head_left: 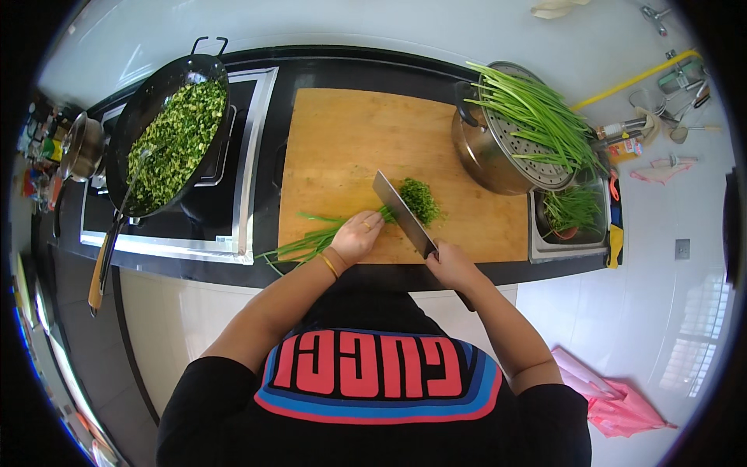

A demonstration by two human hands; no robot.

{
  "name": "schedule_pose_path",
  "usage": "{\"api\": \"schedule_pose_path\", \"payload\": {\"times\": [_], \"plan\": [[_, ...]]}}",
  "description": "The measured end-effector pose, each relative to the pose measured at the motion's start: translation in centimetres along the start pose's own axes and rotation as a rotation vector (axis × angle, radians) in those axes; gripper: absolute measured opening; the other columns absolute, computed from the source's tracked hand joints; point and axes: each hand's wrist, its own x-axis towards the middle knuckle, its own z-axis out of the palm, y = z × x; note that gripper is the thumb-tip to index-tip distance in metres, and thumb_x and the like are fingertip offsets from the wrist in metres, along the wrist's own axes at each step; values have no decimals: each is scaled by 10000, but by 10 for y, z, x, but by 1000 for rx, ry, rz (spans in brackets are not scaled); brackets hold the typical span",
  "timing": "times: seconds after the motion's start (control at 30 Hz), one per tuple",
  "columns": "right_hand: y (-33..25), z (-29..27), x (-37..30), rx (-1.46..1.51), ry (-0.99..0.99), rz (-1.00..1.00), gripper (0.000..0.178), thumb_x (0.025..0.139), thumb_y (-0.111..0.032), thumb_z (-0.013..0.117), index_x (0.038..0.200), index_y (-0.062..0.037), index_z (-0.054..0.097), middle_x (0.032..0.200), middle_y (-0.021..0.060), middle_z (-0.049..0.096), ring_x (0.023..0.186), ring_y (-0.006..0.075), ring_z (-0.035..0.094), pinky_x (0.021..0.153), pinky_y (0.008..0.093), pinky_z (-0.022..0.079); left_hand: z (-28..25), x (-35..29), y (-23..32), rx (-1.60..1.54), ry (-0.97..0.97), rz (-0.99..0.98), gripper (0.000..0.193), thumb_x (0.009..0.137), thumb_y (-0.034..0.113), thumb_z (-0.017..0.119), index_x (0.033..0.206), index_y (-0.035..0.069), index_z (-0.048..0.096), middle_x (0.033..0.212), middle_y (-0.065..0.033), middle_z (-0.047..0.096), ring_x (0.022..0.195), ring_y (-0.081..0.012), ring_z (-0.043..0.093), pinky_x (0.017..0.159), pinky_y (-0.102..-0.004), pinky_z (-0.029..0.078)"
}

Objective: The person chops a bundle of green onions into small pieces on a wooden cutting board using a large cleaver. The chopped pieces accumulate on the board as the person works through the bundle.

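Observation:
My left hand (359, 235) is closed around a bunch of long green chives (311, 241), whose loose ends trail left over the board's front edge. In my right hand (451, 265) is the handle of a cleaver (405, 214). Its broad blade stands slanted across the cut end of the bunch, just right of my left fingers. A small heap of chopped chives (420, 201) lies against the blade's right side. All of this rests on a large wooden cutting board (358, 132). My left fingertips are partly hidden by the knuckles.
A wok (124, 171) holding a chopped green mixture sits on the stove at left, beside a lidded pot (82, 148). A steel pot (478, 152) with a steamer tray bears whole chives on the board's right. Beyond it is a sink (572, 245) with more greens.

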Motion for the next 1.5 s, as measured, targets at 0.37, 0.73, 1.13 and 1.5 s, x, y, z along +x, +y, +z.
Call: {"api": "schedule_pose_path", "payload": {"times": [0.37,0.73,1.13,1.5], "plan": [[-11,49,60,44,281,-62,208,790,-173,512,819,33,529,731,258,581,690,416,574,611,458,455,-2,4,0,12,1,17,182,717,35,556,879,-31,606,917,-117,581,875,-277,573,783,-351,481],[-12,8,6,-132,86,-26,163,777,-138,517,803,23,527,715,244,585,695,412,571,647,467,449,-2,2,1,38,1,8,172,716,46,562,866,-24,607,920,-103,576,881,-253,566,749,-334,487],[-33,40,31,-91,198,11,190,791,-154,504,811,35,520,728,273,573,712,426,570,650,482,452,1,-4,0,49,-22,3,201,717,67,552,890,-23,599,922,-97,556,893,-245,559,763,-327,482],[-26,9,11,-8,153,-41,187,796,-151,506,793,37,509,706,251,574,707,409,568,638,452,448,-2,-1,-1,2,8,-45,198,709,55,549,883,-23,601,917,-108,557,851,-263,577,749,-332,488]]}}
